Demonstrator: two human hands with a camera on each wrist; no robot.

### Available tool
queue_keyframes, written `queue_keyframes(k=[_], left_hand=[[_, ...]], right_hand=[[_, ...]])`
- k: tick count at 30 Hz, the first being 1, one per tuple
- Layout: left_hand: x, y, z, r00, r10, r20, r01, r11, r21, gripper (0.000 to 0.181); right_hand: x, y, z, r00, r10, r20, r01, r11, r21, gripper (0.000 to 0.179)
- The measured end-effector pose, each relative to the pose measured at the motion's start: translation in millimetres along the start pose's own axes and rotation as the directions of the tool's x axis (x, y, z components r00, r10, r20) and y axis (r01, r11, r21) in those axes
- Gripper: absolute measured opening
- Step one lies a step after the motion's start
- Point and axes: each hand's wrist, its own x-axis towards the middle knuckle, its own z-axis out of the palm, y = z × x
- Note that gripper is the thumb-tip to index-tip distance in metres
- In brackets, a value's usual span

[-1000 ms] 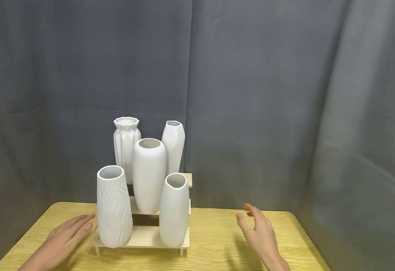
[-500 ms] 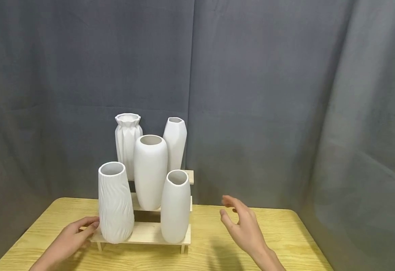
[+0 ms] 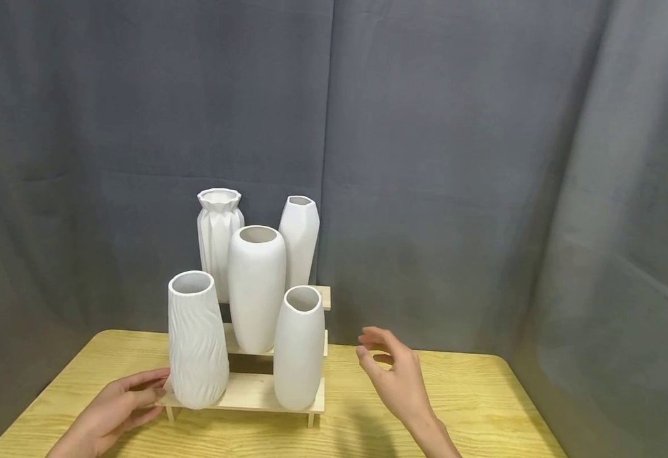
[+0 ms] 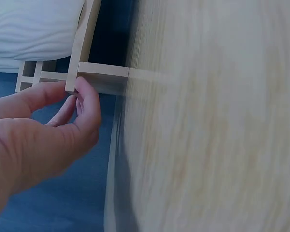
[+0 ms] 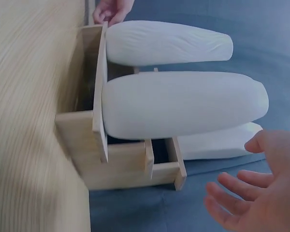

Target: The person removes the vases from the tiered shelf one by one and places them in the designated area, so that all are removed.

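At the left end of a light wooden tiered stand (image 3: 248, 391), my left hand (image 3: 113, 407) pinches the lowest board; in the left wrist view thumb and fingers lie on either side of the board end (image 4: 77, 63). A wavy-ribbed white vase (image 3: 198, 343) stands on that board beside the hand. At the board's right end is a smooth white vase (image 3: 298, 356). My right hand (image 3: 397, 375) hovers right of the stand, fingers loosely curved and holding nothing. The right wrist view shows this hand (image 5: 261, 188) apart from the smooth vase (image 5: 183, 104).
A tall smooth vase (image 3: 256, 292) stands on the middle tier. Behind it, on the top tier, are a pleated vase (image 3: 216, 245) and a faceted vase (image 3: 299, 238). The stand rests on a wood-grain table (image 3: 471, 407), with grey curtains (image 3: 425, 159) behind and at the sides.
My left hand has moved right to the stand and taken hold of its lowest board end. The right hand has moved left, nearer the stand. The view has shifted slightly.
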Motion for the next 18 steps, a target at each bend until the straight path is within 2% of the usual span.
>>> queue_keyframes(k=[3,9,11,14,18], left_hand=[[0.1,-0.7,-2.5,1.000,0.001,0.028,0.000,0.999,-0.045,0.046],[-0.9,-3.1,-5.7,0.998,0.001,0.064,0.006,0.995,-0.097,0.033],[-0.8,-1.7,-5.5,0.997,-0.003,0.073,0.010,0.994,-0.106,0.030],[-1.2,-0.6,-4.8,0.997,-0.004,0.078,0.013,0.994,-0.112,0.029],[-2.0,-3.0,-5.0,0.997,-0.007,0.082,0.018,0.991,-0.129,0.027]], right_hand=[[1.5,-2.5,8.7,1.000,0.001,0.019,-0.002,0.999,0.048,0.030],[4.4,-4.6,28.7,0.989,-0.127,0.071,0.125,0.992,0.034,0.046],[5.3,-4.7,34.9,0.986,-0.148,0.081,0.146,0.989,0.031,0.054],[6.5,-4.8,43.6,0.986,-0.139,0.090,0.136,0.990,0.045,0.064],[6.5,-4.1,54.1,0.991,-0.084,0.106,0.075,0.993,0.090,0.071]])
